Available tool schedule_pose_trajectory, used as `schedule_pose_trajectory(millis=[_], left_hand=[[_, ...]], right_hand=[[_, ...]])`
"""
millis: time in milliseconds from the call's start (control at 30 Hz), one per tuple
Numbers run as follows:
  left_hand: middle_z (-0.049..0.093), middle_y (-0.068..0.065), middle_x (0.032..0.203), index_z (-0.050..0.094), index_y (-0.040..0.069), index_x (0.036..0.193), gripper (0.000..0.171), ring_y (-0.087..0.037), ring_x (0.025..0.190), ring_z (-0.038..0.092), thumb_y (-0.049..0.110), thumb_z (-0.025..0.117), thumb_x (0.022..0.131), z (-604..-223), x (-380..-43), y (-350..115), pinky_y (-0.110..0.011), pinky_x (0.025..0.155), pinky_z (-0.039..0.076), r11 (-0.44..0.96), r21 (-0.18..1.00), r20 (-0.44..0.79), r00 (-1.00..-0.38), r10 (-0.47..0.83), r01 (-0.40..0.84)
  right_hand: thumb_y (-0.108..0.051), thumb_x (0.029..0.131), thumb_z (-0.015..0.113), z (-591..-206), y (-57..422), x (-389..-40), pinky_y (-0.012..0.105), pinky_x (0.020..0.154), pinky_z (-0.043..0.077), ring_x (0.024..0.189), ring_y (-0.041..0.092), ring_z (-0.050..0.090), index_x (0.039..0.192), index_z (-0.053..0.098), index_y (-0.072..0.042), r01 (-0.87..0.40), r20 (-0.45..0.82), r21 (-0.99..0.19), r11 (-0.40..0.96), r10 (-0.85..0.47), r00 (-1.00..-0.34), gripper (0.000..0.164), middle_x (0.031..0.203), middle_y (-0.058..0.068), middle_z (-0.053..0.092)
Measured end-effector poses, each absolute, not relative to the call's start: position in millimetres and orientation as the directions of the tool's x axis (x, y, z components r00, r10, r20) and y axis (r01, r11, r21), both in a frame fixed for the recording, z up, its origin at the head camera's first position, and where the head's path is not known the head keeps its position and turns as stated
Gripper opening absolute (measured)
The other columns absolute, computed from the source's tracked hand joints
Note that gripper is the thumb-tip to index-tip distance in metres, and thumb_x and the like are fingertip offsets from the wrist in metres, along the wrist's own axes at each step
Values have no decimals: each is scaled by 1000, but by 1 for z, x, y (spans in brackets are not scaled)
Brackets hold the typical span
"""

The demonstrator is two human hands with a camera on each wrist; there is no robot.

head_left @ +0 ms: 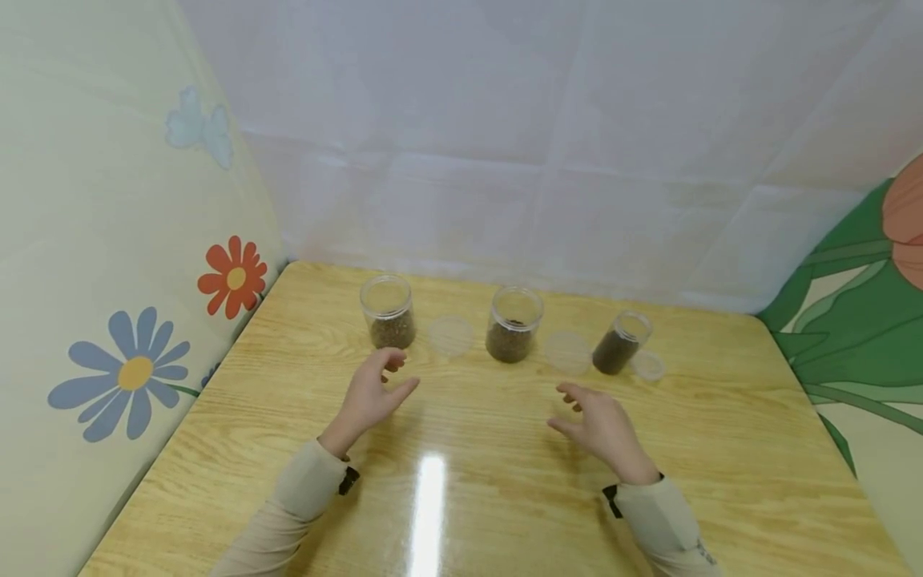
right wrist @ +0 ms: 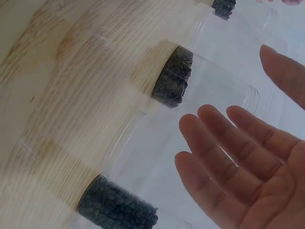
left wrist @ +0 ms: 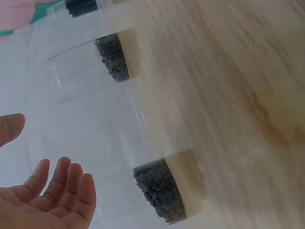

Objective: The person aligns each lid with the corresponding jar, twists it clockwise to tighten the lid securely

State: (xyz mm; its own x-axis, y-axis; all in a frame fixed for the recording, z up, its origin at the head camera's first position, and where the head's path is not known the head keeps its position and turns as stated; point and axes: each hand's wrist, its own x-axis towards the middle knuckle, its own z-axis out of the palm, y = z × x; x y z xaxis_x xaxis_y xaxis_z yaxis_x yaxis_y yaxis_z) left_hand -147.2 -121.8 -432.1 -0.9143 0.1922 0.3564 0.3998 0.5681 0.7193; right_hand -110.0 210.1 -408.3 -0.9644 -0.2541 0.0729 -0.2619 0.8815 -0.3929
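Observation:
Three clear jars stand in a row, each partly filled with dark bean-like pieces: a left jar point(head_left: 389, 316), a middle jar point(head_left: 510, 332) and a narrower right jar point(head_left: 618, 346). My left hand point(head_left: 370, 394) hovers just in front of the left jar, fingers loosely bent and holding nothing. In the left wrist view its fingers overlap the clear wall beside the dark pieces point(left wrist: 161, 191). My right hand point(head_left: 600, 423) is in front of the right jar, empty too, thumb apart from the fingers. The right wrist view shows its palm near the dark pieces point(right wrist: 116, 205).
Clear round lids lie beside the jars: one lid point(head_left: 450, 336) right of the left jar, a second lid point(head_left: 568, 353) right of the middle jar, and a small lid point(head_left: 648, 366) by the right jar. The wooden table point(head_left: 476, 425) meets a white cloth point(head_left: 461, 216) behind.

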Motion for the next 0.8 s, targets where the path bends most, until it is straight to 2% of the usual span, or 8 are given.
schedule_pose_trajectory(millis=[200, 433, 600, 800], left_hand=[[58, -21, 99, 53, -2, 108, 36, -32, 89, 54, 11, 71, 79, -438, -154, -131, -36, 68, 46, 459, 851, 242, -966, 88, 255], [56, -22, 107, 52, -4, 110, 39, -30, 93, 53, 13, 70, 80, -440, -161, -139, -37, 73, 46, 423, 898, 141, -990, -22, 119], [51, -20, 114, 47, -6, 116, 48, -31, 99, 50, 16, 70, 79, -442, -172, -146, -39, 79, 46, 362, 932, 44, -991, -126, -4], [45, -19, 119, 38, -3, 127, 63, -32, 106, 46, 17, 71, 79, -444, -186, -152, -41, 86, 42, 254, 964, -24, -977, -211, -79]], right_hand=[[-23, 77, 73, -408, 211, -110, 41, 67, 50, 83, 30, 61, 116, 57, 2, -246, 33, -403, 882, -254, -967, 49, 99, 16, 64], [-25, 77, 72, -407, 211, -109, 42, 67, 50, 84, 31, 61, 118, 56, 2, -235, 11, -398, 887, -252, -968, 52, 100, 17, 64], [-26, 77, 72, -405, 211, -109, 43, 67, 50, 84, 32, 61, 118, 55, 2, -233, 1, -402, 886, -254, -967, 53, 100, 19, 64], [-25, 77, 72, -405, 211, -109, 43, 66, 50, 84, 32, 61, 119, 55, 2, -232, -8, -402, 886, -257, -966, 53, 100, 19, 64]])
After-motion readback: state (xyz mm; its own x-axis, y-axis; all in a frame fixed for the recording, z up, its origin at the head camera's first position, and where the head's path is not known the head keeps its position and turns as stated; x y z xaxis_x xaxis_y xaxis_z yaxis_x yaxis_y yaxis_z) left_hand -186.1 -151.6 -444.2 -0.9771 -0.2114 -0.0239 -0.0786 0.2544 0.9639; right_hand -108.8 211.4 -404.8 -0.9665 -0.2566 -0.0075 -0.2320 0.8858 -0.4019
